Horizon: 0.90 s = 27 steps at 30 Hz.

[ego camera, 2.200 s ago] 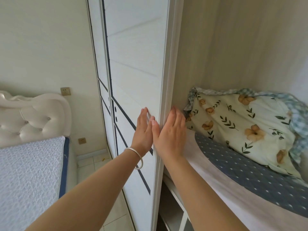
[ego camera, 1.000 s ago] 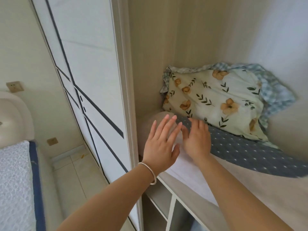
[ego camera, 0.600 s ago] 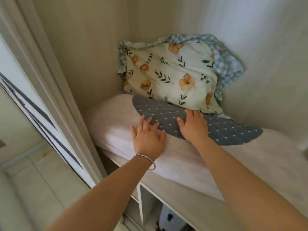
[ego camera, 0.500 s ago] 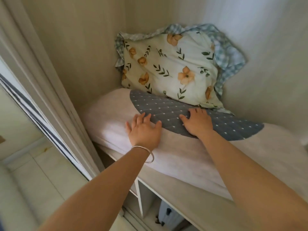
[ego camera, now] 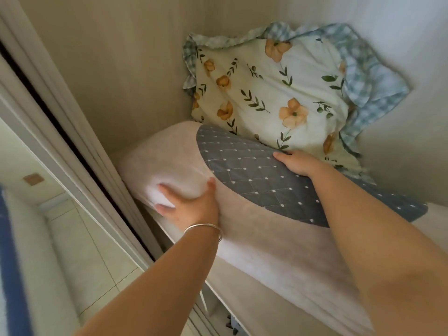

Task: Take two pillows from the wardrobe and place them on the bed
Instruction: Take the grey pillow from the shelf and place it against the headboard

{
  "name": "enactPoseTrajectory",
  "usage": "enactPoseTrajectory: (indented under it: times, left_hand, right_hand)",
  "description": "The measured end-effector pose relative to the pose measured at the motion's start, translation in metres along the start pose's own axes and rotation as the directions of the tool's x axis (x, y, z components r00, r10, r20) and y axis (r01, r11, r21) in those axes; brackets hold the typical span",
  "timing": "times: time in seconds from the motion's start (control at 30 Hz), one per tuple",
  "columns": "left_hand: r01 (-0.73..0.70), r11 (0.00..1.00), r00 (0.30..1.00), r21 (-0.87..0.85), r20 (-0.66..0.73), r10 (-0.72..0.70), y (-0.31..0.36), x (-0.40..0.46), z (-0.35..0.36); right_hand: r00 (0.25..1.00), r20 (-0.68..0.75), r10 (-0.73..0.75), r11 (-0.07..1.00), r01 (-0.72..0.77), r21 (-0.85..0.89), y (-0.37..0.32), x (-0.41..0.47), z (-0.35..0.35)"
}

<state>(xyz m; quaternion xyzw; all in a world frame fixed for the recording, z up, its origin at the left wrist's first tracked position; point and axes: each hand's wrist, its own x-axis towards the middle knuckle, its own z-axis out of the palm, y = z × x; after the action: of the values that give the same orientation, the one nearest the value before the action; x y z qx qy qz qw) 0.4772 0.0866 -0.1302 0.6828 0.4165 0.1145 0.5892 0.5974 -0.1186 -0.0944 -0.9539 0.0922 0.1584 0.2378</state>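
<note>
A long white pillow with a grey dotted quilted panel lies on the wardrobe shelf. My left hand grips its front left corner, fingers curled under the edge and thumb on top. My right hand reaches over the pillow's far edge, its fingers tucked down behind it. Behind, a floral pillow with a blue checked frill leans upright against the wardrobe's back corner. A sliver of the bed with its blue trim shows at the far left.
The sliding wardrobe door and its frame stand close on the left. Pale floor tiles lie between wardrobe and bed. Wardrobe walls close in behind and to the right. Below the shelf is a lower compartment.
Both hands left the sliding door and reached into the wardrobe. They lay flat on the long pillow, then the left took hold of its front corner and the right slid to its far edge.
</note>
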Motion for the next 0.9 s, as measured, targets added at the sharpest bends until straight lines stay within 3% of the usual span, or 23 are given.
enactPoseTrajectory:
  times: [0.1, 0.2, 0.5, 0.73, 0.9]
  left_hand:
    - [0.298, 0.918, 0.954, -0.261, 0.062, -0.292, 0.007, 0.003, 0.001]
    - [0.419, 0.845, 0.908, -0.332, 0.127, -0.4, 0.01, 0.012, 0.0]
    - [0.295, 0.934, 0.943, -0.202, 0.221, -0.25, 0.029, 0.048, -0.022]
    - [0.198, 0.967, 0.945, -0.161, 0.292, -0.145, 0.042, 0.063, -0.057]
    - [0.066, 0.976, 0.955, -0.207, 0.298, -0.001, 0.06, 0.051, -0.076]
  right_hand:
    - [0.996, 0.073, 0.045, 0.995, -0.051, 0.082, 0.006, 0.016, -0.002]
    - [0.995, 0.092, 0.046, 0.99, -0.058, 0.131, 0.01, 0.025, -0.006]
    - [0.981, 0.136, 0.141, 0.932, -0.178, 0.317, 0.011, 0.011, 0.0]
    - [0.964, 0.173, 0.203, 0.795, -0.265, 0.546, 0.011, -0.025, 0.021]
    - [0.985, 0.094, 0.143, 0.765, -0.171, 0.622, 0.005, -0.056, 0.013]
